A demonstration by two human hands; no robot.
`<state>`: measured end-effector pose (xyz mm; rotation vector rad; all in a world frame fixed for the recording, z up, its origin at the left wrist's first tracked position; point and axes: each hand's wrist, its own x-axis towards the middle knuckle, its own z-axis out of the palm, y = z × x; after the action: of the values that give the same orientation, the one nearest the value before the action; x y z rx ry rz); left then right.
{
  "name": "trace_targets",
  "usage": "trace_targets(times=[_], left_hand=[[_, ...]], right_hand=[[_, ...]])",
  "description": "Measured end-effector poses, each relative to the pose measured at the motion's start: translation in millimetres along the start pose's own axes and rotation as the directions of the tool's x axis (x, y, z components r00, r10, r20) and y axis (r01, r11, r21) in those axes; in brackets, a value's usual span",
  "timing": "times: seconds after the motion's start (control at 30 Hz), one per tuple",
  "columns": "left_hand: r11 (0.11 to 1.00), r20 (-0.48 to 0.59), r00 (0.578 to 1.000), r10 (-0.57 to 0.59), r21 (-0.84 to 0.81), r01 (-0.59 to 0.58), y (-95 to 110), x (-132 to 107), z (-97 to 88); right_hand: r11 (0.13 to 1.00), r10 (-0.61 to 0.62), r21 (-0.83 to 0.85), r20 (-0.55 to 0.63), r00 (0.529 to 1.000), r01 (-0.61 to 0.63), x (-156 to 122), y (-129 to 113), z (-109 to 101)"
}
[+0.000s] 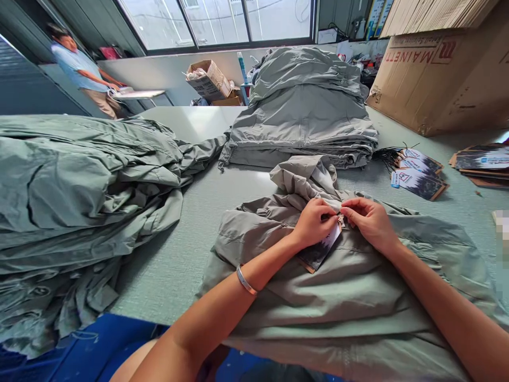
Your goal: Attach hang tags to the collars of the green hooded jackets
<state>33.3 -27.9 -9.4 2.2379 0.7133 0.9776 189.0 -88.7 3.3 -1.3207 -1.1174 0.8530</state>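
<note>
A grey-green jacket (318, 302) lies spread on the table before me, its hood (296, 178) bunched toward the far side. Both hands meet at its collar. My left hand (316, 225) is closed in a pinch at the upper end of a hang tag (318, 252), which is dark with a white top and rests on the jacket. Close beside it, my right hand (368, 220) pinches with thumb and forefinger at the collar opening. What lies between the right fingertips is too small to make out.
Folded grey jackets (302, 116) are stacked behind. A heap of similar garments (71, 180) covers the left side. Corded hang tags (421, 178) and another tag stack (483, 162) lie right, near a large carton (433, 85). A person (83, 69) stands at the far left.
</note>
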Motion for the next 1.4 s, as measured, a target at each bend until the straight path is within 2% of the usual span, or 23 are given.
trace_targets(times=[0.27, 0.57, 0.83, 0.97, 1.1, 1.2, 1.4], left_hand=[[0.996, -0.067, 0.997, 0.033, -0.085, -0.038, -1.5, -0.6, 0.7], [0.993, -0.072, 0.99, 0.121, -0.008, -0.122, -4.0, -0.6, 1.1], [0.991, 0.026, 0.991, 0.128, 0.044, -0.129, -0.3, -0.6, -2.0], [0.993, 0.03, 0.995, 0.1, 0.06, -0.102, 0.5, -0.5, -2.0], [0.993, 0.033, 0.995, 0.094, 0.075, -0.096, 1.6, -0.7, -1.4], [0.989, 0.029, 0.994, 0.104, 0.106, -0.107, 2.3, -1.2, -0.9], [0.989, 0.046, 0.996, 0.074, 0.129, -0.079, 1.5, -2.3, -1.1]], right_hand=[[0.997, 0.029, 0.078, 0.006, 1.0, -0.029, -5.1, -4.3, 5.5], [0.998, 0.022, 0.067, 0.004, 1.0, -0.022, -7.0, -7.1, 5.2], [0.995, -0.003, 0.1, 0.055, 0.998, -0.003, -7.0, -9.6, 4.8], [0.994, 0.03, 0.103, 0.051, 0.998, -0.035, -6.9, -8.0, 5.0], [0.997, 0.068, 0.033, 0.087, 0.994, -0.071, -6.8, -7.0, 5.1], [0.998, 0.067, -0.005, 0.112, 0.991, -0.067, -6.5, -5.9, 4.7], [0.998, 0.067, 0.007, 0.088, 0.994, -0.068, -4.4, -0.8, 3.6]])
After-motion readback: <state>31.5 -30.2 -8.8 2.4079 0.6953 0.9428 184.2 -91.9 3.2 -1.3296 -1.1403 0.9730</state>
